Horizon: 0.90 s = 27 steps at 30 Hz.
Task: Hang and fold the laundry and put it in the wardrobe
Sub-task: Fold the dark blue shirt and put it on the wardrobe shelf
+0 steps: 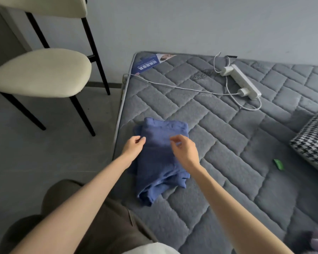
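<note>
Lying folded near left edge of grey quilted mattress (228, 143): blue garment (160, 162), loose hem bunched at near end. Left hand (133, 145) at garment's left edge, fingers curled, thumb and forefinger nearly meeting; grip on cloth unclear. Right hand (184, 150) over garment's top, fingers loosely bent, part open, holding nothing visible. White power strip (240, 81) with cable farther back. Houndstooth cushion (314, 142) at right. Cream chair (42, 72) on floor, left.

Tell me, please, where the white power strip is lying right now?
In the head view, the white power strip lies on the grey mattress at upper right, near the wall, well beyond the blue garment.
</note>
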{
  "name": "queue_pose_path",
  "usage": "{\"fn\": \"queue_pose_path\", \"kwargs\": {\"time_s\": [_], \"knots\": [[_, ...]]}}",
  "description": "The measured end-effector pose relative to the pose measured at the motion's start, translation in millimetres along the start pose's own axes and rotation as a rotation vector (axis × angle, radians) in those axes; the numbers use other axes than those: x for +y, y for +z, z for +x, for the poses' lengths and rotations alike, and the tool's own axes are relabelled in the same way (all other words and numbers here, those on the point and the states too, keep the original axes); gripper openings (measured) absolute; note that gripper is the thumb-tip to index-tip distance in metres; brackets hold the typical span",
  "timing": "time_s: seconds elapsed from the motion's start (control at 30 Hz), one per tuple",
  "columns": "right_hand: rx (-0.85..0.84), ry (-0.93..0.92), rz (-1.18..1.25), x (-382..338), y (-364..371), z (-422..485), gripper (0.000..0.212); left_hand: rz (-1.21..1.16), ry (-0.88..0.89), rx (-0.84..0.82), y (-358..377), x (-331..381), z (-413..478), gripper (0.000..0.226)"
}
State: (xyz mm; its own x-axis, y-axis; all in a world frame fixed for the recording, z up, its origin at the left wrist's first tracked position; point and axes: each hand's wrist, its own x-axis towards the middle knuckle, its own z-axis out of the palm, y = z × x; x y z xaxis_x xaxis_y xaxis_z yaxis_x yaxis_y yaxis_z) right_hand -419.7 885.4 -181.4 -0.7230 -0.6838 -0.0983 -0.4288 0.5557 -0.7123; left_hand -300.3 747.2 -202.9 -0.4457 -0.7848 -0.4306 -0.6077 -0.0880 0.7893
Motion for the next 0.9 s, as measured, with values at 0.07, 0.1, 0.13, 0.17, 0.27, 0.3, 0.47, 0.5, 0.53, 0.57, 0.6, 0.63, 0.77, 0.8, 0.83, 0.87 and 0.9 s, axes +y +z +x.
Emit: {"fn": "queue_pose_path", "kwargs": {"time_s": [0.07, 0.1, 0.13, 0.17, 0.27, 0.3, 0.47, 0.5, 0.53, 0.57, 0.6, 0.63, 0.77, 0.8, 0.83, 0.87, 0.9], "knots": [[-0.117, -0.103, -0.073, 9, 0, -13, 0.014, 0.079, -0.013, -0.005, 9, 4, 5, 0.051], [-0.203, -0.140, -0.105, 11, 1, -21, 0.013, 0.090, -0.033, -0.007, 12, 5, 8, 0.054], [-0.289, -0.163, -0.133, 13, 2, -29, 0.013, 0.098, -0.052, -0.003, 14, 7, 11, 0.056], [-0.365, -0.187, -0.155, 16, 3, -35, 0.012, 0.107, -0.059, 0.004, 16, 8, 13, 0.056], [-0.530, -0.236, -0.262, 20, 5, -46, 0.011, 0.126, -0.006, 0.089, 17, 11, 17, 0.040], [-0.567, -0.240, -0.299, 20, 6, -46, 0.012, 0.121, 0.010, 0.134, 15, 11, 19, 0.036], [-0.528, -0.223, -0.242, 19, 5, -39, 0.020, 0.077, -0.044, 0.221, 0, -4, 25, 0.034], [-0.453, -0.199, -0.199, 19, 6, -36, 0.020, 0.090, -0.042, 0.214, -1, -5, 26, 0.032], [-0.357, -0.157, -0.146, 19, 6, -32, 0.020, 0.106, -0.036, 0.209, -1, -4, 26, 0.030], [-0.248, -0.111, -0.087, 20, 5, -29, 0.018, 0.122, -0.030, 0.211, 0, -1, 25, 0.031], [-0.131, -0.080, -0.029, 20, 4, -26, 0.015, 0.142, -0.036, 0.218, 0, 1, 24, 0.035], [-0.017, -0.063, 0.020, 21, 3, -22, 0.010, 0.169, -0.058, 0.224, 1, 2, 22, 0.043], [0.100, 0.220, 0.046, 25, 3, -9, 0.039, 0.221, -0.158, 0.091, 4, -6, 12, 0.075], [0.066, 0.321, 0.039, 25, 5, -6, 0.047, 0.191, -0.173, 0.043, 4, -9, 10, 0.081], [0.032, 0.386, 0.050, 24, 6, -4, 0.053, 0.159, -0.184, 0.009, 4, -10, 7, 0.085], [0.003, 0.416, 0.084, 23, 6, -2, 0.056, 0.127, -0.195, -0.013, 4, -10, 5, 0.088], [-0.028, 0.433, 0.134, 21, 6, 1, 0.056, 0.092, -0.205, -0.029, 4, -9, 4, 0.087]]}}
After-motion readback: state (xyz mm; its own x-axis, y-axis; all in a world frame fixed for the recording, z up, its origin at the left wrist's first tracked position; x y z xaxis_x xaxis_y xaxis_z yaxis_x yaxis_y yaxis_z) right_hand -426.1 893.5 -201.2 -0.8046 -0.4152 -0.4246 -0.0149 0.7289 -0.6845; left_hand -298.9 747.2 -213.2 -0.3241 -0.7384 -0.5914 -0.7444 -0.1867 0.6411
